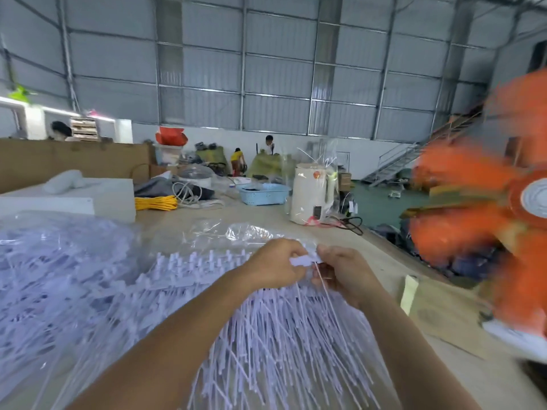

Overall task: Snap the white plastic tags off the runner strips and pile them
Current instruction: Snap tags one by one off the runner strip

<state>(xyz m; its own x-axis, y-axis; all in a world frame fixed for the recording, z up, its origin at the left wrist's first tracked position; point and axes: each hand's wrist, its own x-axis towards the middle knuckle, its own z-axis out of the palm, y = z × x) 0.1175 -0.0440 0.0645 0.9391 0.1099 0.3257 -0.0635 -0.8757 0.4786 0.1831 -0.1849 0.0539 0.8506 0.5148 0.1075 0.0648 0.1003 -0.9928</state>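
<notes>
A white plastic tag (305,259) is pinched between my two hands above the table. My left hand (273,266) grips its left end with curled fingers. My right hand (340,269) pinches its right end, and a thin white tail hangs down from there. Under my forearms lies a spread pile of white tags (281,335) with long thin tails. A row of white tag heads still on their runner strips (192,261) stands just left of my left hand. A big heap of more white strips (59,276) in clear plastic fills the left.
A spinning orange fan (485,232) stands close on the right. A white electric kettle (310,193), a blue basket (263,193), yellow cord (155,202) and white foam blocks (103,196) sit farther back on the wooden table (444,315). People work in the far background.
</notes>
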